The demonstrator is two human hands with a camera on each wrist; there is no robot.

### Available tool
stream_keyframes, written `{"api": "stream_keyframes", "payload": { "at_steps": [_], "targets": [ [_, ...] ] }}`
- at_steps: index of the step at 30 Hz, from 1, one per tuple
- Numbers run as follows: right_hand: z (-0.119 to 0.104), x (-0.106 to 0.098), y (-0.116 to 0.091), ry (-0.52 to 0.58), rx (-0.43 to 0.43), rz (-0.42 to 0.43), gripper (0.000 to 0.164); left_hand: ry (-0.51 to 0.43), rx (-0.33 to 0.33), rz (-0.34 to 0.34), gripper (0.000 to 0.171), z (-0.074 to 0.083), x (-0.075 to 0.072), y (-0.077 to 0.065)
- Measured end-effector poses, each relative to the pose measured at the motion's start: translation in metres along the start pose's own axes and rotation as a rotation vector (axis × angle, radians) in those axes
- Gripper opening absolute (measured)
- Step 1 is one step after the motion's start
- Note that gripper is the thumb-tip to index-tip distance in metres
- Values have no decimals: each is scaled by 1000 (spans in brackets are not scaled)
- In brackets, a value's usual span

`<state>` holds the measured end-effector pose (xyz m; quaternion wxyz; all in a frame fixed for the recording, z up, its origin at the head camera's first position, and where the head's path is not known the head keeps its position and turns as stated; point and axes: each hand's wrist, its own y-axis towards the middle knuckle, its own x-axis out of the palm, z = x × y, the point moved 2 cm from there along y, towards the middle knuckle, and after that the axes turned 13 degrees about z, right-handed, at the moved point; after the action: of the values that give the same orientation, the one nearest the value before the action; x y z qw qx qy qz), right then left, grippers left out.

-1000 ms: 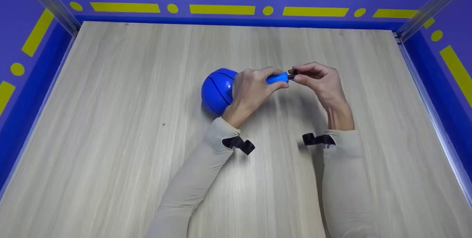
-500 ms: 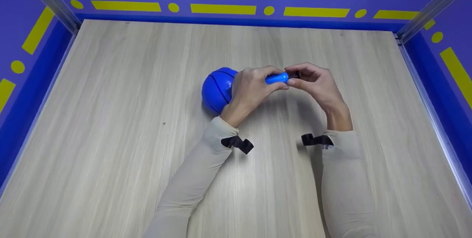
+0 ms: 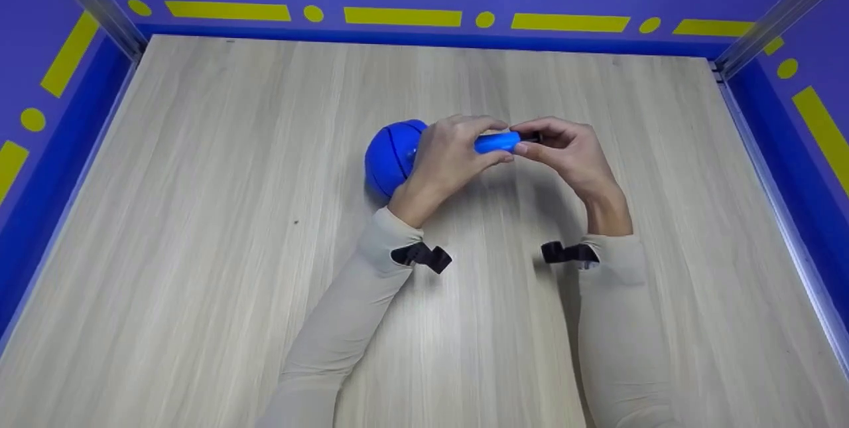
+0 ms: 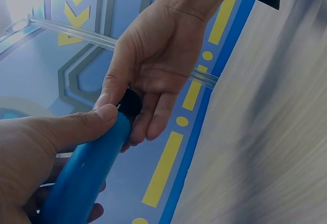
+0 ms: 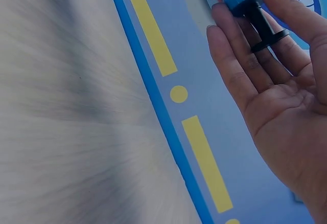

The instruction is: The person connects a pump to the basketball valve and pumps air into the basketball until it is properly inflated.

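A blue hand pump (image 3: 497, 142) with a black plunger (image 5: 260, 24) lies level between the two hands. My left hand (image 3: 446, 159) grips its blue barrel, the thumb along the side in the left wrist view. My right hand (image 3: 572, 152) pinches the barrel's right end between thumb and fingers; the plunger, ending in a flat black disc, juts out toward the right palm. Just left of the left hand is a blue ball (image 3: 386, 156) with black seam lines. The left hand covers the pump's other end and the ball's right side, so whether they are joined cannot be seen.
A pale wood-grain table (image 3: 199, 215) lies under the hands. Blue-purple walls with yellow marks (image 3: 402, 16) enclose its back and sides, with metal posts at the back corners. A black camera mount sits on each sleeved wrist. A small dark speck (image 3: 296, 221) marks the table.
My right hand's fingers have shifted left from the black plunger onto the end of the blue barrel. My left hand has moved slightly left, and the ball has turned a little.
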<state>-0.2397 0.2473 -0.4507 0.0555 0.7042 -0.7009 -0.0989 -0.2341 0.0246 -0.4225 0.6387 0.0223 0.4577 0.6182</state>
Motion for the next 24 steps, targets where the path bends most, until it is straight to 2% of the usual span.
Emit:
{"api": "stream_keyframes", "payload": {
  "at_steps": [8,15,24],
  "targets": [
    [3,-4,-1,14,-2,36,28,-27,33,-3,47,-3,-16,-1],
    [5,-7,-1,-10,5,50,28,-44,58,29,47,-13,-34,-3],
    [5,-9,0,-32,27,67,30,-61,28,26,49,-28,-50,-10]
  ]
}}
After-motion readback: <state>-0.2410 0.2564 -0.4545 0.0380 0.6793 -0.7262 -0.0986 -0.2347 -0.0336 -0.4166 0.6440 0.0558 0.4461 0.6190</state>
